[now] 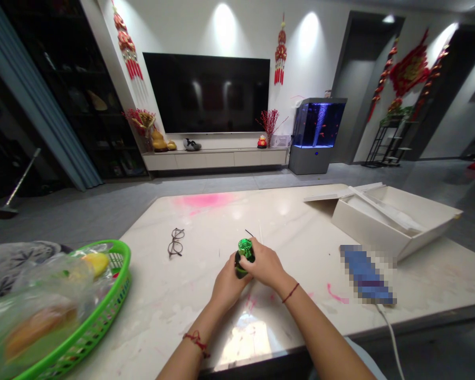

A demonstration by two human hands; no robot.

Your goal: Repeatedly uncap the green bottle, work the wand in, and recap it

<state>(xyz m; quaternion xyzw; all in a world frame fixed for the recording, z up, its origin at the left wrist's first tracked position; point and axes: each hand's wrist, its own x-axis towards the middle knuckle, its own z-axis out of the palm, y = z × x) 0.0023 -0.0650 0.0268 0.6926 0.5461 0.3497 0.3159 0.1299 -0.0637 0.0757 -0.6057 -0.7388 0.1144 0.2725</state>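
Observation:
A small dark object with a shiny green top (245, 247) is held between my two hands above the middle of the white table (142, 295). My left hand (229, 279) is wrapped round its lower left side. From the right, my right hand (266, 264) closes on it, thumb across the front just under the green top. The lower part of the object is mostly hidden by my fingers. A thin black piece (249, 233) shows just beyond my right hand.
Glasses (176, 243) lie left of my hands. A green basket (121, 274) with bagged food stands at the left edge. To the right are an open white box (380, 232) and a blurred blue item (366, 274) with a white cable (391, 332). Pink stains mark the tabletop.

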